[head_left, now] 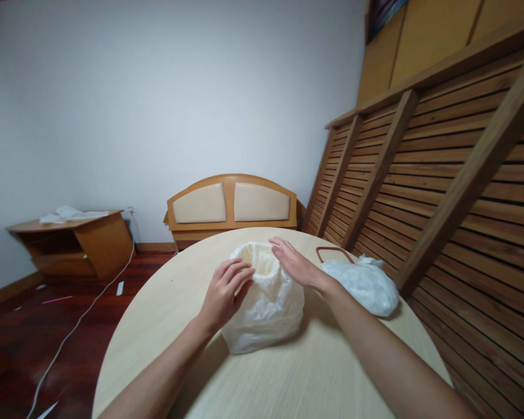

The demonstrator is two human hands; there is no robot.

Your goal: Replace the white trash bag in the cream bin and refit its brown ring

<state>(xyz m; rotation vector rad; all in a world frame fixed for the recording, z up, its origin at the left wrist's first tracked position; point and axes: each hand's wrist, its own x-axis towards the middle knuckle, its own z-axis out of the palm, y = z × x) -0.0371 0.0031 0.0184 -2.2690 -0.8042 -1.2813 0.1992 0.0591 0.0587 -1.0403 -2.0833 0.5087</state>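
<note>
A white plastic bag [268, 314] stands upright on a round pale table [157, 326], its wide mouth gaping upward and its rim folded outward. The bag looks filled out, and a cream-coloured inside shows through the mouth. My left hand [229, 286] is at the near left of the rim, fingers bent over the edge and thumb lower on the outer side. On the far right of the rim lies my right hand [294, 263], its fingers stretched out and resting against the plastic. The right thumb is mostly hidden.
To the right on the table lie a bulging tied white bag [364, 285] and a brown loop handle [335, 249]. A slatted wooden frame [445, 192] leans close along the right side. Behind stands a headboard [231, 203]; at left, a low cabinet [100, 247] and a cable [85, 317].
</note>
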